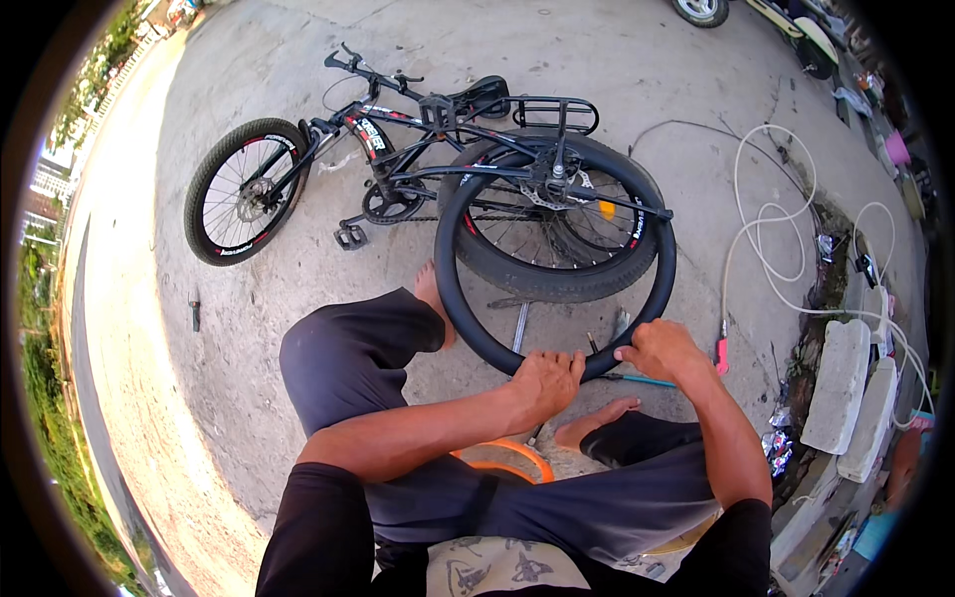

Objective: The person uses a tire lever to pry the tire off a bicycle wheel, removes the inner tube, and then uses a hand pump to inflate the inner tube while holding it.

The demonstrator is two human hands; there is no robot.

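Note:
A black inner tube [447, 261], puffed out into a ring, is held up in front of me, its upper part overlapping the bicycle's rear wheel. My left hand [546, 386] is wrapped round its lower edge. A little to the right, my right hand [662, 348] grips the same tube, with the valve stem [593, 342] pointing inward between the two hands. Behind the tube, a black bicycle [398, 149] lies on its side on the concrete. Its rear tire [557, 289] shows through the ring.
A pale air hose [741, 234] with a red-ended nozzle [721, 356] coils on the right. Concrete blocks [836, 388] line that side. Metal tools, including a silver one [520, 326], lie below the rear wheel. An orange ring-shaped object [537, 463] sits between my legs. A small dark object [195, 315] lies far left.

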